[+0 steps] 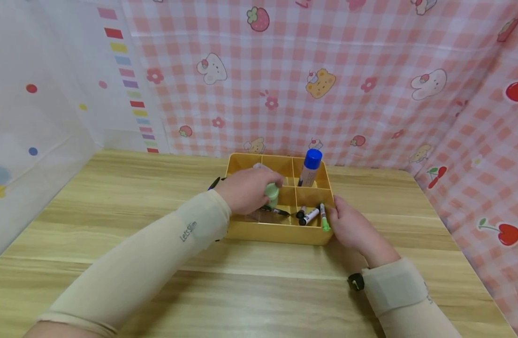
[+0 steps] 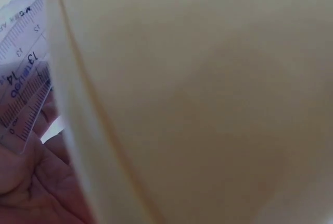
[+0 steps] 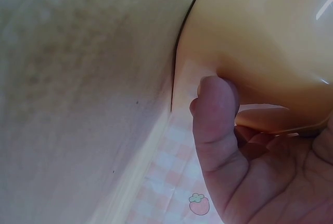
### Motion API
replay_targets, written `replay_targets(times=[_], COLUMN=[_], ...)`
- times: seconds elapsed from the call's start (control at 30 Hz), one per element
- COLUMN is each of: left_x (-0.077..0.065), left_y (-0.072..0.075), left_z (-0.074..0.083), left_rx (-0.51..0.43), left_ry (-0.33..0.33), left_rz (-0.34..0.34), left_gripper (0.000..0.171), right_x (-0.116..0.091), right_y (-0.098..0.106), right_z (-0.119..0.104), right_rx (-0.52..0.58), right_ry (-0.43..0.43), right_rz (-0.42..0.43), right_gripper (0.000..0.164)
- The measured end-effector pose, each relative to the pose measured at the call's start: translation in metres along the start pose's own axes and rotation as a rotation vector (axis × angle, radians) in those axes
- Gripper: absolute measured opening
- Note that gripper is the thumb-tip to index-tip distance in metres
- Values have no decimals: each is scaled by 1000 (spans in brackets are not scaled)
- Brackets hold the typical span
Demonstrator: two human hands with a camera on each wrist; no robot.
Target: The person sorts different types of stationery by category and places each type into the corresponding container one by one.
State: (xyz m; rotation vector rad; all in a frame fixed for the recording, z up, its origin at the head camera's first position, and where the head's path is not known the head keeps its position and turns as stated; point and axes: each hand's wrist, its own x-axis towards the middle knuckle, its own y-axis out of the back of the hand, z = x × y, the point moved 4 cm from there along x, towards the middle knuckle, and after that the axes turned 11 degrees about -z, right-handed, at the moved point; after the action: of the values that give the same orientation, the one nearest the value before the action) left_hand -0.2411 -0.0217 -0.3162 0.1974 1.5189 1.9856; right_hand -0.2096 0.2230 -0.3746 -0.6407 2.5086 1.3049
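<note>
A yellow divided organizer box (image 1: 280,233) sits on the table. Over its middle compartments, my left hand (image 1: 249,188) has its fingers curled round a small pale green rounded object (image 1: 272,193); its exact kind does not show. In the left wrist view, a clear ruler (image 2: 23,78) with printed numbers lies by the palm, and the yellow wall fills most of the picture. My right hand (image 1: 354,227) grips the box's right end, with the thumb (image 3: 216,114) against the outer wall in the right wrist view.
A glue stick (image 1: 310,168) with a blue cap stands in the back right compartment. Several markers, one with a green end (image 1: 324,218), lie in the front right one. A black pen (image 1: 278,211) lies in the front middle. Behind the table hangs a pink checked cloth (image 1: 284,56).
</note>
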Motion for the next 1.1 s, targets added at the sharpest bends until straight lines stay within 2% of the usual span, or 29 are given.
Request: replay_targets(times=[0.43,0.67,0.93,1.1], left_x=[5,5,6,0], left_y=[-1,-3,-4,1], left_z=[0,-2,-5,-11], left_rx=[46,55,64,-3], left_ry=[13,13,-4,-4], left_rz=[-43,-68,-63,-11], left_gripper=[39,26,25,27], right_x=[0,0,1,1], right_y=[0,0,-1,-1], right_z=[-2,-1,1,0], right_rx=[-6,-1,14,14], right_ry=[-5,-11,-6,-9], right_rz=[3,-5,-5,-5], right_gripper=[61,62,61,62])
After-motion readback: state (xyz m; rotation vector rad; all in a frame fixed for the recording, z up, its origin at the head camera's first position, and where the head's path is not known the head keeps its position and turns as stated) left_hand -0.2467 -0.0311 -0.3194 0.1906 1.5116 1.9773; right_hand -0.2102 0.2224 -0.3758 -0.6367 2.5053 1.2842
